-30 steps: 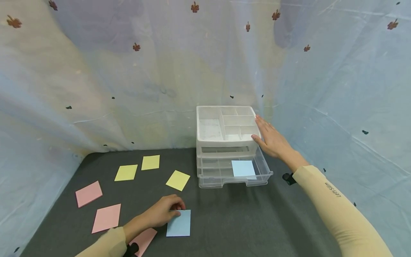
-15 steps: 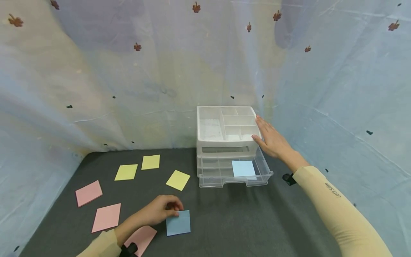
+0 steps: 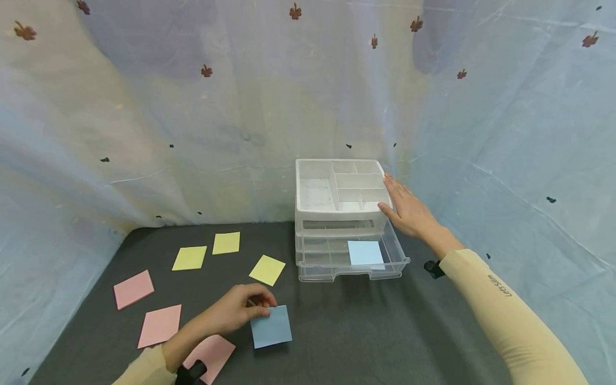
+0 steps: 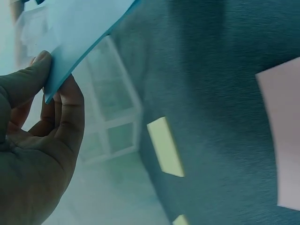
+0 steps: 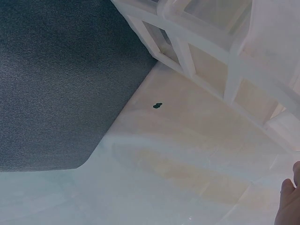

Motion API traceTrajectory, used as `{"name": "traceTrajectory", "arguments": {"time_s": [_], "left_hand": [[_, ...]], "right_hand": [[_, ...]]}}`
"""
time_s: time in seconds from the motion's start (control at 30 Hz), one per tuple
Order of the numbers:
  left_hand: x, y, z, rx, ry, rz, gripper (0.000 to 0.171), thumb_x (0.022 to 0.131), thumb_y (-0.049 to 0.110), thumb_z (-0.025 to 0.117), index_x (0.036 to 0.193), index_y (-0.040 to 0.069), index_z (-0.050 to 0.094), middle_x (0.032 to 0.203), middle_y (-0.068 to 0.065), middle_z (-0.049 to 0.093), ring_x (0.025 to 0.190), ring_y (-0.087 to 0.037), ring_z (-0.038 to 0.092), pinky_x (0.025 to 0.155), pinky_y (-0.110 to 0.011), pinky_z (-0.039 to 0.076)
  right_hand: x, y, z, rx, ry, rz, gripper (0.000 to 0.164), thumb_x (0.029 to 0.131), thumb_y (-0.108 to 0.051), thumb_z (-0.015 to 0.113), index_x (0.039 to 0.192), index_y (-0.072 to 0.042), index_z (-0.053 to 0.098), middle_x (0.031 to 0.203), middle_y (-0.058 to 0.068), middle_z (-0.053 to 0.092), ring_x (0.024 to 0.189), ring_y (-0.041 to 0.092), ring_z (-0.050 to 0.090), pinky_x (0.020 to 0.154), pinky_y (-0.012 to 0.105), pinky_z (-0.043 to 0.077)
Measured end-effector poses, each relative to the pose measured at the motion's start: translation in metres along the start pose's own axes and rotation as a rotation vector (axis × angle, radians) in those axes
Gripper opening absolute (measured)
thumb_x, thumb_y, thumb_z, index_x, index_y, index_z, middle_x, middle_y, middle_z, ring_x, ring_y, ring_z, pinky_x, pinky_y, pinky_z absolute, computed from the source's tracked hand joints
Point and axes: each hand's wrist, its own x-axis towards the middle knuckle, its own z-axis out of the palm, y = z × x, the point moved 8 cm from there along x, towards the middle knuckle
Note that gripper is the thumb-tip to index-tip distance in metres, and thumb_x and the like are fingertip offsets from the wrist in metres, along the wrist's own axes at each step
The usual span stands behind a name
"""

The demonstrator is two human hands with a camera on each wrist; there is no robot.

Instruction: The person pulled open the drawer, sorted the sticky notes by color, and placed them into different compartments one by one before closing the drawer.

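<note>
Between thumb and fingers my left hand (image 3: pixel 240 309) pinches a blue sticky note pad (image 3: pixel 272 329) by its upper left corner, tilted and raised off the dark table. In the left wrist view the blue pad (image 4: pixel 82 35) shows some thickness at its edge. My right hand (image 3: pixel 409 211) rests with fingers extended against the right side of a white drawer organizer (image 3: pixel 343 216). Its clear lower drawer (image 3: pixel 322 271) is pulled out. Another light blue sticky note pad (image 3: pixel 364 252) lies in that drawer, on its right side. Only a few fingertips (image 5: pixel 293 187) of this hand show in the right wrist view.
Several yellow and pink sticky note pads lie left on the table: yellow pads (image 3: pixel 190 258), (image 3: pixel 226 243) and a yellow pad (image 3: pixel 267 270) nearest the organizer, with pink pads (image 3: pixel 133 290) further left. One pink pad (image 3: pixel 214 354) is partly under my left wrist. Plastic sheeting (image 3: pixel 250 107) encloses the table.
My left hand has lifted the blue sticky note pad off the table, slightly up and away from me, and it now tilts. The right hand and the organizer stay put.
</note>
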Motion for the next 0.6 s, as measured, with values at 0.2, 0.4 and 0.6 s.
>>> {"name": "traceTrajectory", "arguments": {"time_s": [0.2,0.4,0.6], "left_hand": [[0.002,0.024,-0.013,-0.004,0.047,0.027,0.011,0.096,0.017,0.076,0.107,0.018,0.075,0.099,0.003,0.070,0.088,-0.011,0.063,0.075,-0.028,0.056],[0.007,0.050,-0.025,0.010,0.091,0.079,0.014,0.096,0.015,0.076,0.109,0.018,0.075,0.101,0.002,0.071,0.090,-0.012,0.065,0.075,-0.029,0.057],[0.013,0.068,-0.029,0.001,0.121,0.120,0.015,0.096,0.012,0.076,0.110,0.017,0.075,0.105,0.002,0.071,0.091,-0.014,0.065,0.074,-0.031,0.058]], "right_hand": [[-0.001,0.000,-0.001,-0.003,-0.002,0.000,0.076,0.113,-0.046,0.038,0.167,-0.005,0.005,0.174,0.014,0.006,0.158,0.040,0.013,0.127,0.055,0.013],[-0.001,0.000,-0.001,-0.005,-0.001,0.001,0.076,0.113,-0.046,0.037,0.167,-0.003,0.005,0.174,0.014,0.006,0.158,0.040,0.013,0.127,0.055,0.013],[0.000,0.001,0.000,-0.007,0.005,-0.002,0.075,0.113,-0.044,0.038,0.167,-0.004,0.005,0.174,0.014,0.006,0.159,0.039,0.013,0.127,0.055,0.013]]}}
